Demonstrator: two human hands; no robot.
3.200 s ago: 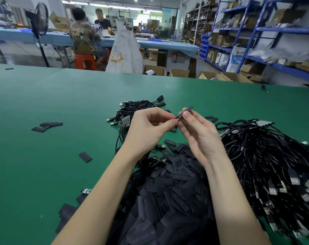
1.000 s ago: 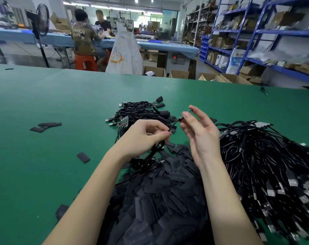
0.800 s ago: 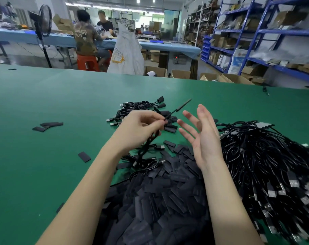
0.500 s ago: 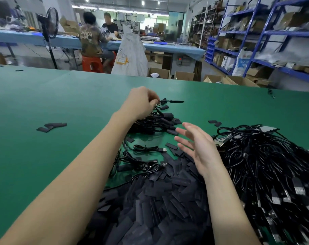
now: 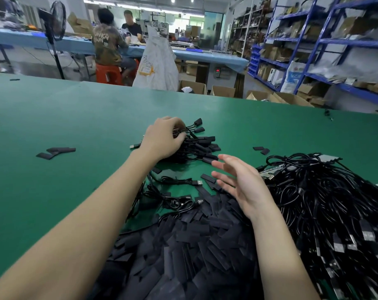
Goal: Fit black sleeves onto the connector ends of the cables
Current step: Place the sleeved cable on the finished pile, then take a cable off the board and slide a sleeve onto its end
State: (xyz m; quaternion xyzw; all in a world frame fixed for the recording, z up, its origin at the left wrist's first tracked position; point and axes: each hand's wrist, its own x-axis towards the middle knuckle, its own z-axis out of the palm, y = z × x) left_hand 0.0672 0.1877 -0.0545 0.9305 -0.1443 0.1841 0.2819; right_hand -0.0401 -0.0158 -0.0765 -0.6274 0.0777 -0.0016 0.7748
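From the head camera I see my left hand has dropped from where it hung half a second ago and now rests on the small bundle of sleeved cables on the green table, fingers curled into the wires. Whether they actually grip a cable I cannot tell; the knuckles hide it. My right hand hovers with fingers spread, holding nothing, above the heap of black sleeves. The big tangle of unsleeved cables runs off the right edge.
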